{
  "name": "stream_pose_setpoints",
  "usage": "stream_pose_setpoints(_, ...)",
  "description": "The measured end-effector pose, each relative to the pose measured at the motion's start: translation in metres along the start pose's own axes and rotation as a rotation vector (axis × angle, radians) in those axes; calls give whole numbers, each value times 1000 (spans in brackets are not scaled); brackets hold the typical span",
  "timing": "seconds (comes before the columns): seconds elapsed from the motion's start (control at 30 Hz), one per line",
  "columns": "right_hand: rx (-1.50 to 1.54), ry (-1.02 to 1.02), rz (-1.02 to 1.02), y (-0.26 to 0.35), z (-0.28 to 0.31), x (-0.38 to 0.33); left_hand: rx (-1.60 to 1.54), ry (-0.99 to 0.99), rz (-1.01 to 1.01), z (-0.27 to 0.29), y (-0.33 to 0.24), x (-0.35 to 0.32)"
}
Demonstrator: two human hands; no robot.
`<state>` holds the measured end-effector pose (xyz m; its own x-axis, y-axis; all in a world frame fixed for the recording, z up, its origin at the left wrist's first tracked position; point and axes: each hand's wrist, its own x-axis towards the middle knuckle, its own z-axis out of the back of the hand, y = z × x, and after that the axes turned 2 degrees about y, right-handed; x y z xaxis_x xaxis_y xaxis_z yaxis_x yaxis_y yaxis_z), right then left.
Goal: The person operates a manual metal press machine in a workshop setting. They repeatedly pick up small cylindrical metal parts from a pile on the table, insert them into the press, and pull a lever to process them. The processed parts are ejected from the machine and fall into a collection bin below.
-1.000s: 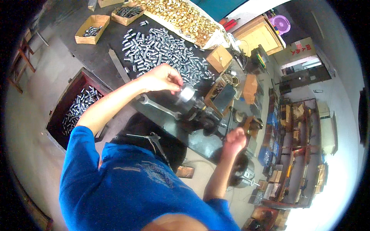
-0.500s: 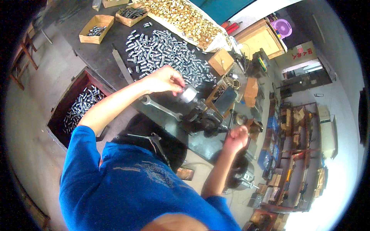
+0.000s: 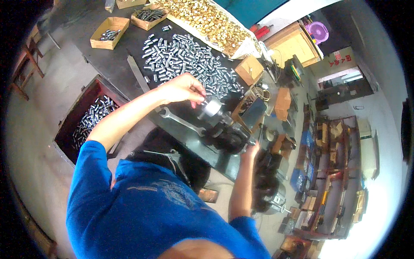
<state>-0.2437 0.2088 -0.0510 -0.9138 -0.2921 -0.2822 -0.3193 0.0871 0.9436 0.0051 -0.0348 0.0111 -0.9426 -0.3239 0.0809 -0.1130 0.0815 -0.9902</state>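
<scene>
At frame centre, the left hand (image 3: pixel 183 88) is pinching its fingers on the round metal chuck (image 3: pixel 211 108) of a small machine (image 3: pixel 230 136). The right hand (image 3: pixel 250 149) is gripping its far side. Many metal sleeves (image 3: pixel 189 58) are lying unprocessed at upper centre; others are filling the crate (image 3: pixel 88 118) at left.

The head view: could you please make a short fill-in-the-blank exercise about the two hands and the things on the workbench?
1. The left hand has its fingers at the round metal chuck of a small ____.
2. A flat open-ended ____ lies on the dark workbench just below that hand.
3. The heap of small cylinders behind the left hand is ____ in colour.
4. The right hand is at the ____ side of the machine.

Missing words: machine; wrench; silver; right
</scene>
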Motion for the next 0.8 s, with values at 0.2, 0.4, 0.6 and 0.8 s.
stream_pose_setpoints(0.2,205,294,345,53,-3,-11,26,-40,-22,3,3,-4)
stream_pose_setpoints(0.4,351,535,282,37,44,-68,33,-21,16,7,1,-6)
stream_pose_setpoints(0.6,298,264,-68,-31,59,-38,-10,-16,-12,10,4,-2)
stream_pose_setpoints(0.8,-72,37,136,10,-12,0,102,-85,-14,22,0,-20)
